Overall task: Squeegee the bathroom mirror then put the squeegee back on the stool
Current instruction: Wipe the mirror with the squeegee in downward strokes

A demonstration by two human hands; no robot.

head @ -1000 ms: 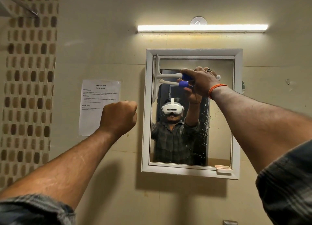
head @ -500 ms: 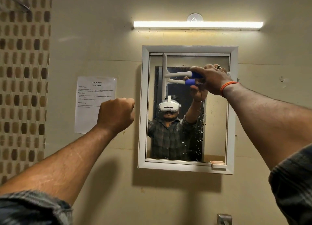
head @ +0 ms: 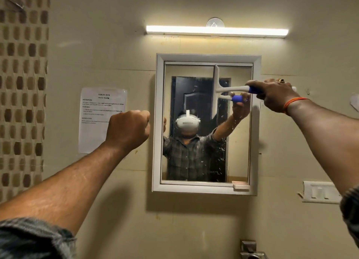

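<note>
A white-framed mirror [head: 158, 122] hangs on the beige wall. A white squeegee [head: 216, 87] with a blue handle has its blade upright against the upper glass, right of the middle. My right hand [head: 274, 94] grips the handle beside the mirror's right edge. Water drops speckle the lower right of the glass. My left hand [head: 129, 131] is a fist held just left of the frame, holding nothing. The stool is out of view.
A lit tube light [head: 216, 31] runs above the mirror. A printed paper sheet [head: 97, 118] is stuck to the wall on the left, beside patterned tiles [head: 21, 95]. A white switch plate [head: 320, 192] sits lower right, and a metal tap [head: 250, 250] shows at the bottom edge.
My right hand has drawn the squeegee from the mirror's left edge rightward across the upper glass. The left fist stays beside the frame.
</note>
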